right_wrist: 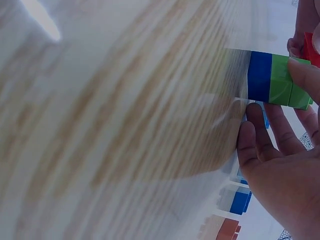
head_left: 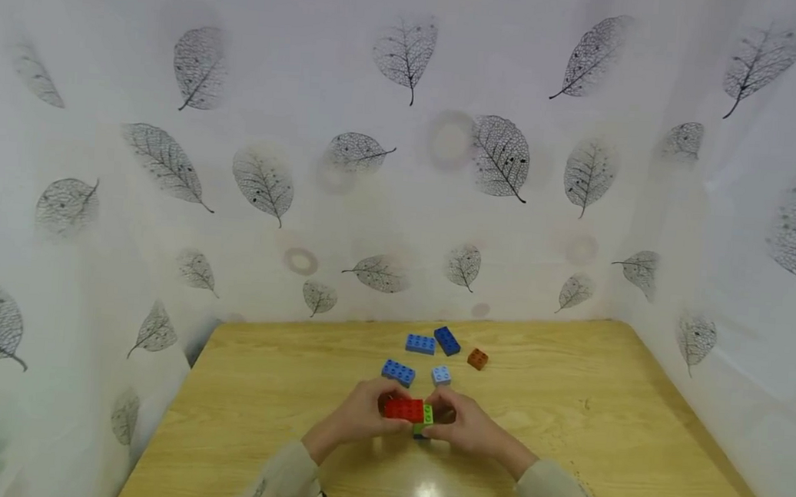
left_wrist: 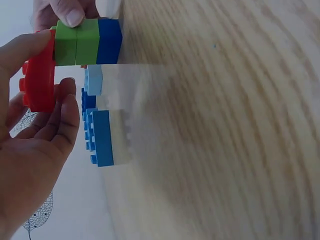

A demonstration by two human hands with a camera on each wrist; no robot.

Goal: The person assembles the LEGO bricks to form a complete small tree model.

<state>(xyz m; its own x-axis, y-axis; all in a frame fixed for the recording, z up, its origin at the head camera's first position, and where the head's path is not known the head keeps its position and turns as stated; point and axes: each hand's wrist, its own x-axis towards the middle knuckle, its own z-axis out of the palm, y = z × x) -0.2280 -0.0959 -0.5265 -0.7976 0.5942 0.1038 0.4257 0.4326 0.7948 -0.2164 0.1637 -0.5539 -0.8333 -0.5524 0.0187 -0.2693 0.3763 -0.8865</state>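
My left hand (head_left: 363, 414) grips a long red toy brick (head_left: 404, 410) between thumb and fingers. One end of that brick sits over the top of a small stack. Green bricks (left_wrist: 77, 42) make up the upper part of the stack, above a dark blue brick (left_wrist: 110, 41) that stands on the table. My right hand (head_left: 470, 431) pinches the stack at its green bricks, thumb on the near side. In the left wrist view the red brick's free end juts out past the stack, over the table. Whether its studs are fully pressed in I cannot tell.
Behind the hands lie two medium blue bricks (head_left: 399, 371), (head_left: 420, 344), a dark blue brick (head_left: 447, 340), a small light blue brick (head_left: 441, 375) and a small brown-orange brick (head_left: 477, 359). The wooden table (head_left: 256, 393) meets a leaf-patterned curtain (head_left: 401, 202) at its back and sides.
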